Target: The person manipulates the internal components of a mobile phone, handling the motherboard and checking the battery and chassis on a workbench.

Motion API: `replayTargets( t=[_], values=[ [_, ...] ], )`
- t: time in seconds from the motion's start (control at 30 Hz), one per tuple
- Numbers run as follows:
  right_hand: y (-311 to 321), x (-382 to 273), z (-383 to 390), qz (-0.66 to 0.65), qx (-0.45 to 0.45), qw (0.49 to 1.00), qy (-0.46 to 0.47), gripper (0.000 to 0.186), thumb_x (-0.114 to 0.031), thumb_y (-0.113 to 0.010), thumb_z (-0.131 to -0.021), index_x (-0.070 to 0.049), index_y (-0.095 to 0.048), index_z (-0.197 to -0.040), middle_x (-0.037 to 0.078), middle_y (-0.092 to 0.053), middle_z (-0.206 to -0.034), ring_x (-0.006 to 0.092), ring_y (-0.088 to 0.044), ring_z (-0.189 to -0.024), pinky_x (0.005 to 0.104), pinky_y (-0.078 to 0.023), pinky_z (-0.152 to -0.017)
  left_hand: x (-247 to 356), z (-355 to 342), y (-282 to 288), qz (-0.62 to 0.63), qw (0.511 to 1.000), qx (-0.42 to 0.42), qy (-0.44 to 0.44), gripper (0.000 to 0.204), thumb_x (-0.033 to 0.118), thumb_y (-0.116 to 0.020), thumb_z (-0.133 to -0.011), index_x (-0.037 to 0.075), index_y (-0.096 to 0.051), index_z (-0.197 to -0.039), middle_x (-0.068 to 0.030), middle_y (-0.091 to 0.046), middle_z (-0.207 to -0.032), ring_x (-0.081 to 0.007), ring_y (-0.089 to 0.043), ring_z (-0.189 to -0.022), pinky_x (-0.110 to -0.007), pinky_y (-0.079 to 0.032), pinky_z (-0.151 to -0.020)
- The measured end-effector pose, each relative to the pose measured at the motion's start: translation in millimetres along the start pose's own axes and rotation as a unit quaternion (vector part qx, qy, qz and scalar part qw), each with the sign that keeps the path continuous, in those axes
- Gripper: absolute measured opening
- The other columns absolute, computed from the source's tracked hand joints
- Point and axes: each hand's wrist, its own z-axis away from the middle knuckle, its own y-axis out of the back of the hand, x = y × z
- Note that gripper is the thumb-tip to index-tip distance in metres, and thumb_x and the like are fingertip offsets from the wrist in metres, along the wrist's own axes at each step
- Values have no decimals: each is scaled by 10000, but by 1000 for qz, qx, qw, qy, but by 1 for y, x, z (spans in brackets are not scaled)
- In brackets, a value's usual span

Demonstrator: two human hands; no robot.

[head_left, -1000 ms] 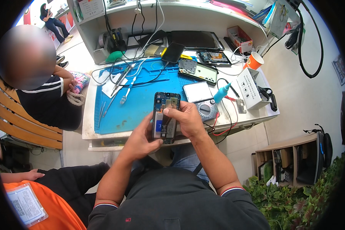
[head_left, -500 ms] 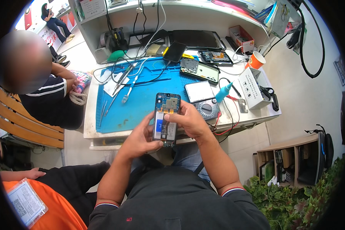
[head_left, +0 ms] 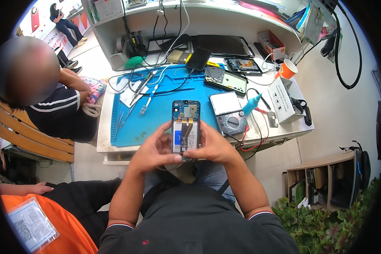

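An opened phone (head_left: 185, 129), held over the near edge of a blue mat (head_left: 129, 131), conceals its own back and the fingertips beneath it, while the right thumb (head_left: 194, 153) covers part of its lower end. The hands (head_left: 216, 144) and phone together block a stretch of the mat's front edge. The battery's print is too small to read, as are the dial markings of a multimeter (head_left: 232, 122) right of the mat. Left of the mat, a seated person's (head_left: 57, 112) head is blurred; nearer, an orange-shirted person (head_left: 70, 230) is cropped by the rim, the badge (head_left: 33, 224) illegible. Beyond the mat, the upper edge cuts off a white shelf (head_left: 99, 36).
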Motion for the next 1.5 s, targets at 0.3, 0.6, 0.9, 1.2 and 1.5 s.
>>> replayTargets(
  t=[0.3, 0.6, 0.9, 1.2, 1.5],
  values=[
    [-18, -9, 8, 2, -15, 1000, -21, 868, 6, -871, -787, -14, -423, -1530, 72, -637, -1337, 146, -629, -1205, 348, -542, -1036, 9, -32, 19, 18, 991, 125, -40, 398, 73, -759, -900, -83, -689, -1259, -123, -762, -1116, -164, -697, -962, -322, -553, -825],
    [-17, -6, 9, 27, -36, 998, -47, 899, 15, -862, -826, -14, -356, -1568, 82, -590, -1379, 146, -607, -1238, 352, -565, -1018, 3, -32, 17, -5, 988, 143, -54, 310, 52, -766, -888, -65, -731, -1173, -103, -775, -1052, -133, -695, -904, -287, -546, -818],
    [-18, 2, 9, 171, 24, 985, 22, 711, -74, -875, -770, 11, -517, -1379, 159, -727, -1153, 197, -710, -1078, 357, -562, -940, 1, -35, 17, -43, 985, 152, -71, 279, 9, -732, -882, -52, -714, -1154, -104, -767, -1051, -124, -703, -929, -273, -553, -853],
    [-21, -11, 13, 119, -15, 991, -55, 846, 2, -854, -835, -15, -389, -1541, 76, -608, -1338, 133, -624, -1189, 339, -558, -1004, -1, -35, 19, -14, 987, 142, -75, 297, 11, -736, -864, -54, -706, -1152, -105, -767, -1050, -129, -706, -940, -282, -558, -870],
    [-23, -3, 13, 111, 10, 994, -17, 779, -67, -866, -774, 4, -475, -1444, 138, -698, -1218, 183, -679, -1120, 353, -542, -982, -4, -37, 18, -43, 984, 154, -74, 311, 8, -729, -864, -60, -678, -1163, -108, -760, -1049, -118, -704, -932, -273, -566, -845]
  ],
)
